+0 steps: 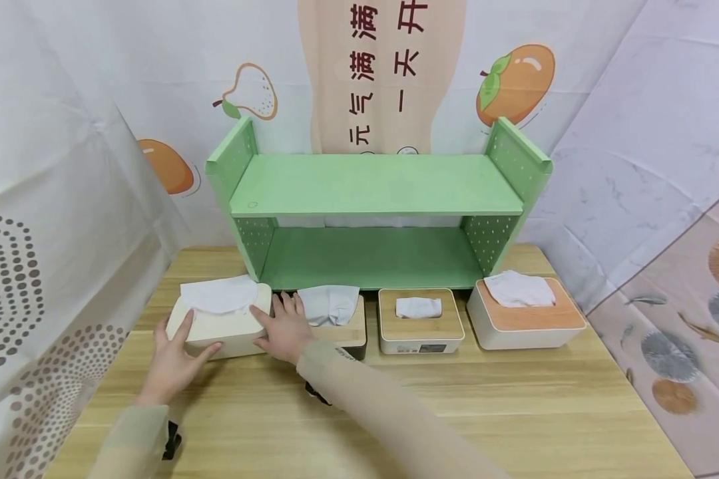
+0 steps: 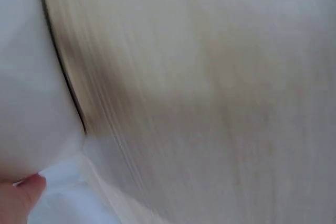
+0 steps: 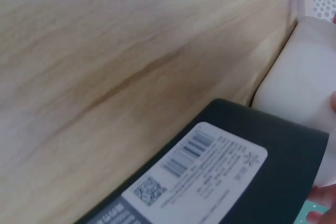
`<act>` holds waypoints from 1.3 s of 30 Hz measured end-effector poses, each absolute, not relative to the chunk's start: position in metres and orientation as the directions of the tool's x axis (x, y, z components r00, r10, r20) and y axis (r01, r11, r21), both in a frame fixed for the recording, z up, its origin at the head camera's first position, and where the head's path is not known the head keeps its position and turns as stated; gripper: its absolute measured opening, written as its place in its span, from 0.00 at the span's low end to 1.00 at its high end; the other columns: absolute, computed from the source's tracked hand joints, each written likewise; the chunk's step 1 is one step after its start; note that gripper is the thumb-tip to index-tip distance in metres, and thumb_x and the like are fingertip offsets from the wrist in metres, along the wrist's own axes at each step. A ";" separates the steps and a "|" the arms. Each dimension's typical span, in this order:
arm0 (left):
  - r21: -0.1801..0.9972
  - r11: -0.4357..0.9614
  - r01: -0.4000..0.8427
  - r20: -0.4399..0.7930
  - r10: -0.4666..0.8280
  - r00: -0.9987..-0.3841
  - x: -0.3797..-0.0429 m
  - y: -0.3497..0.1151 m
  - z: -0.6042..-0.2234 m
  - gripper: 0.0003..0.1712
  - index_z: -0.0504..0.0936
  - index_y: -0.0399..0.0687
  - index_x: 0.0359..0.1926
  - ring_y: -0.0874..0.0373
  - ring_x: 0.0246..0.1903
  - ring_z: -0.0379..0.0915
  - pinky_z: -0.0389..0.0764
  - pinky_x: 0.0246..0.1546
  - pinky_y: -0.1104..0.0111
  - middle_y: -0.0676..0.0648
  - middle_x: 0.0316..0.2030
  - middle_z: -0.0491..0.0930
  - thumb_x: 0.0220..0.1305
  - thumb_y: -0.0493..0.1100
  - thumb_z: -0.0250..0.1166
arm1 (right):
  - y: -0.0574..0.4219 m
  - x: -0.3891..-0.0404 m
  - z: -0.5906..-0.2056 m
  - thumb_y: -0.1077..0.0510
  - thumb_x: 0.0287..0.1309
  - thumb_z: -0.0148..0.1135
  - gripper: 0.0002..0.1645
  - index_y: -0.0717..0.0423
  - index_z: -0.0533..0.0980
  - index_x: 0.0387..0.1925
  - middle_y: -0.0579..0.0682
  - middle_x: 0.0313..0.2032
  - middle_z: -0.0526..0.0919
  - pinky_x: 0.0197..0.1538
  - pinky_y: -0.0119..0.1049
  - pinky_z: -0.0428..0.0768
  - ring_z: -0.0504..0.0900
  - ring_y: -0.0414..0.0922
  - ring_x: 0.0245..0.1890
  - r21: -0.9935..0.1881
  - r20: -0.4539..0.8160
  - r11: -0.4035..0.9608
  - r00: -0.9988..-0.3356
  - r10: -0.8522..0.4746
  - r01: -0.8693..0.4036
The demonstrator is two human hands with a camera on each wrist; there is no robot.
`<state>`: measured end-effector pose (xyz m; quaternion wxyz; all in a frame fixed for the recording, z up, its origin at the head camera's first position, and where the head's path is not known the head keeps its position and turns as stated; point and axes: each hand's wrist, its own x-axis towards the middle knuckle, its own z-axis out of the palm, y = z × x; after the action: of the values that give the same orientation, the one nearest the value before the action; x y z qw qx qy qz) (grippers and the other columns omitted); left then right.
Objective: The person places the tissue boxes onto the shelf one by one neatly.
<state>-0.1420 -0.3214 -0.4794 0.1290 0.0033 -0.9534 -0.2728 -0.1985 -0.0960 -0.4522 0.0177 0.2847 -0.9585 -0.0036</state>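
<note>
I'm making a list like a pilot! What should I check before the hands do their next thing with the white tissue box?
1. Both hands touching the white tissue box: ok. The left hand is at its left end, the right hand at its right.
2. Tissue sticking out on top: ok.
3. Lots of room on the right: not ok. The black-sided box is close beside the right hand.
4. White box flat on the table: cannot tell. It sits low, but a tiny lift wouldn't show.
5. Green shelf standing upright: ok, behind the boxes.
</note>
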 end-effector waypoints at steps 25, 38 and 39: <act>0.697 0.716 0.034 0.261 -0.210 -0.942 -0.131 -0.322 -0.467 0.48 0.57 0.34 0.69 0.20 0.63 0.44 0.55 0.57 0.32 0.20 0.66 0.43 0.53 0.46 0.72 | -0.104 -0.189 -0.443 0.32 0.50 0.63 0.44 0.28 0.60 0.68 0.56 0.69 0.61 0.65 0.62 0.53 0.51 0.55 0.72 -0.253 0.138 0.812 -0.850 -0.508 -0.527; 0.635 0.759 0.143 0.455 -0.219 -0.863 -0.128 -0.314 -0.438 0.48 0.67 0.34 0.64 0.25 0.65 0.47 0.53 0.61 0.35 0.23 0.67 0.50 0.42 0.40 0.78 | -0.099 -0.186 -0.437 0.44 0.47 0.72 0.42 0.44 0.68 0.64 0.66 0.70 0.54 0.66 0.52 0.66 0.60 0.61 0.68 -0.495 0.390 0.620 -0.793 -0.467 -0.609; 0.632 0.760 0.149 0.465 -0.218 -0.858 -0.128 -0.313 -0.436 0.48 0.67 0.34 0.64 0.25 0.65 0.47 0.53 0.61 0.35 0.23 0.67 0.51 0.41 0.40 0.78 | -0.098 -0.187 -0.437 0.46 0.46 0.73 0.42 0.46 0.69 0.63 0.67 0.69 0.54 0.65 0.48 0.68 0.62 0.60 0.67 -0.511 0.417 0.595 -0.784 -0.460 -0.620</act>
<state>-0.1275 -0.3125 -0.4365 0.2658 0.0191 -0.8996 -0.3459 -0.1866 -0.0980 -0.4365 0.1214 0.3053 -0.8847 0.3306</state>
